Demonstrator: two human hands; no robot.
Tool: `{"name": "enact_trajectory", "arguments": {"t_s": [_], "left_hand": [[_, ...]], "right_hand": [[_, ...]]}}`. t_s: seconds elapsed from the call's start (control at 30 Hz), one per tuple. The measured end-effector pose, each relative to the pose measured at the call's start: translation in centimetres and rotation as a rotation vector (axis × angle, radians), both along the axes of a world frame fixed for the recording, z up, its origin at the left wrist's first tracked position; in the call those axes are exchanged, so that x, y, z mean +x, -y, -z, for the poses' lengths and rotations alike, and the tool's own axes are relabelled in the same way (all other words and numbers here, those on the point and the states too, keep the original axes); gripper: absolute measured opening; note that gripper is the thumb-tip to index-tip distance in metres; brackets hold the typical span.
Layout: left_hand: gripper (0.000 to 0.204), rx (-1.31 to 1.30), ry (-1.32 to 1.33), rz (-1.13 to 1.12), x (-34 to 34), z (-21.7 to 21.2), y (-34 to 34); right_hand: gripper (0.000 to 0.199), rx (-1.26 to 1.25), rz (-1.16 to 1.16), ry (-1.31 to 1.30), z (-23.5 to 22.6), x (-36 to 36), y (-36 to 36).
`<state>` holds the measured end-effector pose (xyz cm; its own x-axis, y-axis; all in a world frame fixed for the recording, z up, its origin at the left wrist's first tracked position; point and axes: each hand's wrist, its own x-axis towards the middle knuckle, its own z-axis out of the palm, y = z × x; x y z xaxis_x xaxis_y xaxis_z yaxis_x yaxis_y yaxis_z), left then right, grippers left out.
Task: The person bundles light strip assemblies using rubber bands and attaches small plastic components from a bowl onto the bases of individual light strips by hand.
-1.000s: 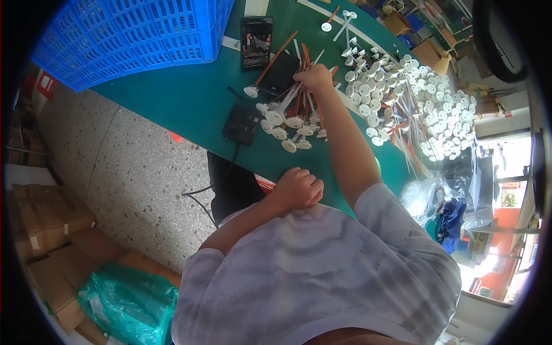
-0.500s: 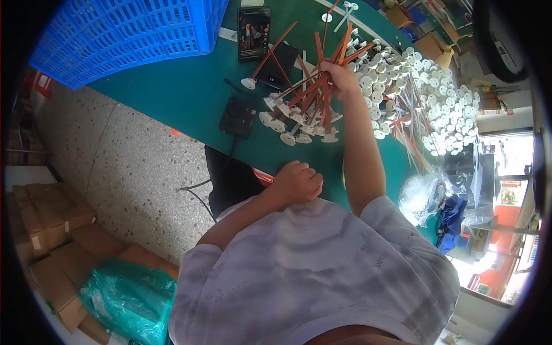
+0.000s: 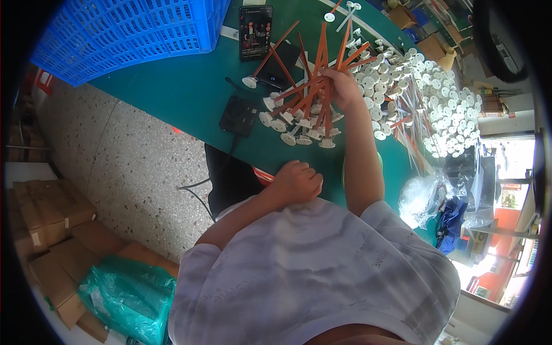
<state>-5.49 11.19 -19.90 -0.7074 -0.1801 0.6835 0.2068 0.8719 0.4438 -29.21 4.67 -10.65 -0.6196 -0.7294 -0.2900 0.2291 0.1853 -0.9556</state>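
Note:
My right hand (image 3: 346,90) reaches over the green table, its fingers closed around several flat orange-brown strips (image 3: 324,49) near their middles. The strips cross and fan out above and below the fist. White round discs (image 3: 303,124) sit at their lower ends, bunched just in front of me. My left hand (image 3: 297,182) is curled into a fist close to my shirt, at the table's near edge, with nothing visible in it. To the right of my right hand lies a heap of white disc-ended pieces (image 3: 397,83), some with pale strips.
A blue plastic crate (image 3: 129,43) stands at the far left. A phone (image 3: 255,33) with a lit screen, a dark device (image 3: 282,64) and a black corded box (image 3: 237,117) lie on the green table (image 3: 172,86). Clear plastic wrap (image 3: 422,195) is at the right.
My right hand has come slightly nearer to me, and the strips in it have shifted and spread at their upper ends. My left hand has stayed still.

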Motion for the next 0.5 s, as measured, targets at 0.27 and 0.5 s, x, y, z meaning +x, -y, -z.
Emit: {"name": "enact_trajectory", "arguments": {"t_s": [0.27, 0.5], "left_hand": [[0.025, 0.133, -0.004, 0.049, 0.2, -1.2, 0.3], [0.031, 0.754, -0.182, -0.118, 2.1, -4.9, 2.5]], "right_hand": [[0.015, -0.079, 0.012, 0.105, -0.9, 0.6, -1.4], [0.016, -0.121, 0.004, 0.097, -1.8, 1.0, -2.1]]}}
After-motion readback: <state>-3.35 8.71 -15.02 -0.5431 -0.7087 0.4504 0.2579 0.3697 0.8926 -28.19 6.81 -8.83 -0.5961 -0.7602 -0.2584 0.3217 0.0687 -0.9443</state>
